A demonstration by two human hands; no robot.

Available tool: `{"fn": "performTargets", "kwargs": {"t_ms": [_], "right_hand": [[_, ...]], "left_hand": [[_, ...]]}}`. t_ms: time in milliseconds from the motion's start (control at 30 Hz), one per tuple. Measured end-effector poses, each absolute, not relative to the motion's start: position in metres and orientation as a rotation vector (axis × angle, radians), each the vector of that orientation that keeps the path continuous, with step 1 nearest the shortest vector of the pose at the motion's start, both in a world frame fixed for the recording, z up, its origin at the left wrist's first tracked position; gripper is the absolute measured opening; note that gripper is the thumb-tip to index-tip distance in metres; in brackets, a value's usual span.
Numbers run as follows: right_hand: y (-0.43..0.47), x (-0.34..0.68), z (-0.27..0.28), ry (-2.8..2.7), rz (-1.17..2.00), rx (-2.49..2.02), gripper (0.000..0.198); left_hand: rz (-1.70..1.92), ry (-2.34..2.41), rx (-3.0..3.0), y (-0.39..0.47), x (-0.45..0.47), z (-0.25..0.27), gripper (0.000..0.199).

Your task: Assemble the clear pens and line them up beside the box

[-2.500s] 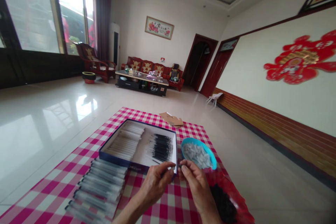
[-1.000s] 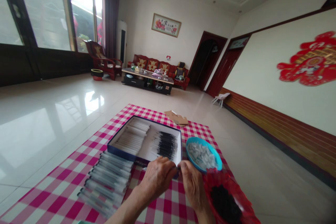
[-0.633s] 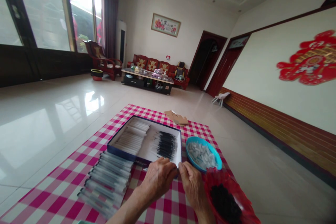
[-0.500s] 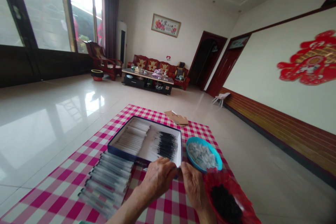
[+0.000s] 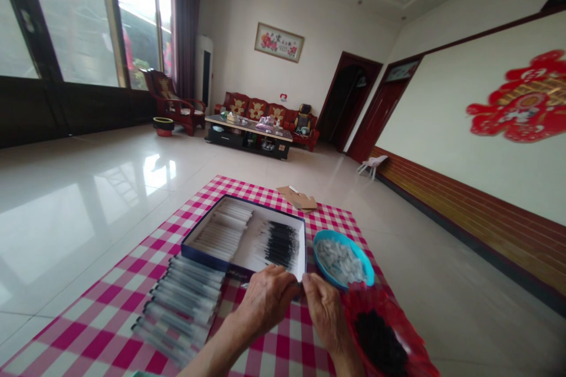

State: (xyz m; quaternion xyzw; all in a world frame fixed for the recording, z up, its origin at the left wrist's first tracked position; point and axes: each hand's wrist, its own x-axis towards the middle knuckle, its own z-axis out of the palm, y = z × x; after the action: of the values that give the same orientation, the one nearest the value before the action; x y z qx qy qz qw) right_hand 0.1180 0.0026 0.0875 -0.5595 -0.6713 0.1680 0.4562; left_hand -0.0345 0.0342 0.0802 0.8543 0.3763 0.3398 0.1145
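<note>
My left hand (image 5: 270,296) is closed, its thumb and fingers curled together by the near right corner of the shallow box (image 5: 247,274). Facing it, my right hand (image 5: 326,312) pinches at the same spot, fingertips almost touching the left ones. Only a small dark bit shows between them; the fingers hide the rest. Inside the box lie white-grey tubes (image 5: 221,235) on the left and thin black-ended pen refills (image 5: 282,244) on the right. Clear pen barrels with dark ends (image 5: 181,303) lie in a row left of my forearm.
Right of the box is a blue bowl (image 5: 368,265) of clear small caps. A red plastic bag (image 5: 415,341) holds small black pieces (image 5: 380,341) beside my right wrist. Flat cardboard (image 5: 298,198) lies at the far edge of the checked tablecloth (image 5: 110,300).
Both hands stay at the same place; the fingertips have drawn slightly closer together and less of the dark bit shows between them.
</note>
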Motion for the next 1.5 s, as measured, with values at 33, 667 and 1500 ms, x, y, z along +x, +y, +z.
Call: {"fn": "performTargets", "kwargs": {"t_ms": [33,667,1500], "right_hand": [[0.002,0.119,0.088,-1.660,0.439,-1.377,0.034],[-0.001,0.120,0.095,-1.693,0.484,-1.380,0.033],[0.007,0.134,0.080,-0.996,0.568,-1.468,0.044]], "left_hand": [[0.995,1.112,2.504,0.035,-0.035,0.081,0.024],[0.978,1.107,2.492,0.034,-0.035,0.080,0.024],[1.603,1.195,1.907,0.031,-0.046,0.102,0.024]]}}
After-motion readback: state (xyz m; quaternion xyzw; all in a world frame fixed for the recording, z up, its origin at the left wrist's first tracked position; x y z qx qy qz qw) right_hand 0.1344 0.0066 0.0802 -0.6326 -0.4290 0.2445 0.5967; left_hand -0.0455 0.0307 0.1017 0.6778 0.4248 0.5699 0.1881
